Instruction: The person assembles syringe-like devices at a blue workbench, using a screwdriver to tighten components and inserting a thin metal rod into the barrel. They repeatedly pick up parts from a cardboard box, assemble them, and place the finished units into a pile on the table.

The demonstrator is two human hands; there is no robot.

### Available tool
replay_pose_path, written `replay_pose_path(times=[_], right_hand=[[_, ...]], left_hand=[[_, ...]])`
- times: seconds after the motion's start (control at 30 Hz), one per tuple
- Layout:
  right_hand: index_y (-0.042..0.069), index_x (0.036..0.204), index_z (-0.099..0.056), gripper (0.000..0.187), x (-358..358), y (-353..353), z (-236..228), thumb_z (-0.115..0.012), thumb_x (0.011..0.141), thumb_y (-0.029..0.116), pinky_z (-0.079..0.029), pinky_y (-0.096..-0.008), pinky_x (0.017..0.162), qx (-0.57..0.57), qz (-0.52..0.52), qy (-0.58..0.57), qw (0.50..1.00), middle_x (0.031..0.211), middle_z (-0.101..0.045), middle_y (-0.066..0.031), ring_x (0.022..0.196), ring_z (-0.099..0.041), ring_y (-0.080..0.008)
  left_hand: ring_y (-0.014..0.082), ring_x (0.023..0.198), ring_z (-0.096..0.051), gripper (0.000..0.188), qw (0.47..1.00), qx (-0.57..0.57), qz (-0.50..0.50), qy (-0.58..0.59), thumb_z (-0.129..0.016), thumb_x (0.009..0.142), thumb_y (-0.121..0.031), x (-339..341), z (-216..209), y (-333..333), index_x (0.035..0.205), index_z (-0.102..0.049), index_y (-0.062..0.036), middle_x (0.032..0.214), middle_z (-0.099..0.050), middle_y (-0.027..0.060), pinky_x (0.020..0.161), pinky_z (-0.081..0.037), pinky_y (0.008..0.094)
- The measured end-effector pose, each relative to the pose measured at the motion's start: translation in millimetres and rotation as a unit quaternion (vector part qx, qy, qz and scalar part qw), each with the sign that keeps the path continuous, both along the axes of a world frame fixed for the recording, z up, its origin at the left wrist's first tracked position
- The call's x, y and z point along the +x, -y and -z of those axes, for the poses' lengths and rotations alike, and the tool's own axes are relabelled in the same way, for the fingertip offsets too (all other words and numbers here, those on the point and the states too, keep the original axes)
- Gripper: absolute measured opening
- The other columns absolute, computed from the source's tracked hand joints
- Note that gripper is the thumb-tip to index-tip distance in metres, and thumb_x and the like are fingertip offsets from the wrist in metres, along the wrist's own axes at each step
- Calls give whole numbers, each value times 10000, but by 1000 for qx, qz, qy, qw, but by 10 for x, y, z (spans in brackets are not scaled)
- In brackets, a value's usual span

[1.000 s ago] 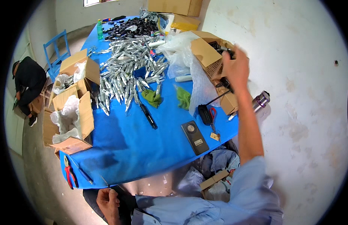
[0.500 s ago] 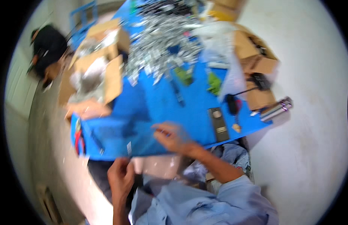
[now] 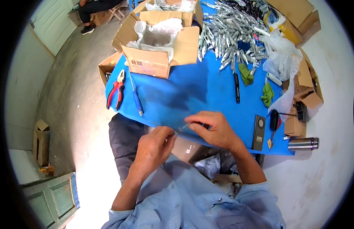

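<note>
My left hand (image 3: 156,147) is closed in a pinch at the near edge of the blue table. Between its fingertips is a small pale piece (image 3: 176,132), too small to name. My right hand (image 3: 215,128) faces it, thumb and forefinger pinching a thin, slender rod-like piece (image 3: 183,128) whose tip meets or nearly meets the pale one. A dark bit shows under the right fingers; I cannot tell what it belongs to. Left of the hands lie red-handled pliers (image 3: 116,91) and a blue-handled screwdriver (image 3: 136,100).
A blue-covered table (image 3: 177,91) carries a heap of silvery metal parts (image 3: 230,34) at the back. An open carton (image 3: 148,63) with plastic lining stands back left. A dark flat case (image 3: 258,131), green cloth (image 3: 267,94) and steel cylinder (image 3: 303,144) lie right. Another person's leg (image 3: 85,17) shows far left.
My hands have come together at the table edge; before, they were apart, the left holding up a small pale strip. My view has swung left, and the blur has cleared.
</note>
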State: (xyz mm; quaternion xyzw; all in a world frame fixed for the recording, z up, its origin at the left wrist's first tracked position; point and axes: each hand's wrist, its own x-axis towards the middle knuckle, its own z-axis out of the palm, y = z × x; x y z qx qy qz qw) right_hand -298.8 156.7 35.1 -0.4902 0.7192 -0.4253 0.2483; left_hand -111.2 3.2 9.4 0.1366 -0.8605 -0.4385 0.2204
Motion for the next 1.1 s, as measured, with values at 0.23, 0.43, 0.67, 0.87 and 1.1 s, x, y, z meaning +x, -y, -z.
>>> replay_pose_path(times=[0.23, 0.43, 0.67, 0.87, 1.1], right_hand=[[30, 1027, -766, 116, -32, 98, -82, -756, 918, 69, -567, -368, 730, 19, -61, -126, 990, 968, -750, -121, 855, -717, -298], [21, 1005, -751, 92, -253, 308, -484, -720, 944, 82, -542, -355, 710, 29, 43, -171, 984, 923, -726, -115, 809, -694, -247], [-25, 1059, -754, 190, -1474, 959, -897, -703, 976, 138, -540, -319, 799, -61, 238, -210, 946, 952, -739, -118, 853, -692, -195], [-25, 1055, -767, 255, -2465, 2226, -1028, -700, 975, 208, -517, -323, 744, -108, 179, -326, 922, 927, -751, -106, 821, -669, -163], [71, 964, -798, 235, -3396, 3570, -487, -662, 918, 257, -537, -404, 702, -6, 187, -381, 905, 838, -746, -154, 760, -720, -294]], left_hand=[[84, 711, -648, 83, 929, 369, 28, -4, -759, 965, -66, 11, 12, 265, 1003, -711, -11, 865, -702, 33, 605, -512, 244], [55, 645, -616, 79, 878, 472, -62, -41, -726, 996, -83, 111, 26, 498, 949, -708, -22, 801, -684, -5, 564, -481, 223], [53, 565, -529, 172, 857, 389, -311, -133, -657, 1059, -174, 458, 469, 1060, 944, -648, -46, 794, -673, 21, 501, -415, 210], [104, 694, -541, 309, 850, 281, -440, -69, -585, 1100, -293, 550, 830, 1371, 993, -641, -8, 843, -632, 60, 617, -436, 268], [221, 916, -576, 340, 870, 207, -447, 16, -529, 1110, -254, 406, 1008, 1384, 1103, -642, 67, 994, -638, 150, 863, -482, 363]])
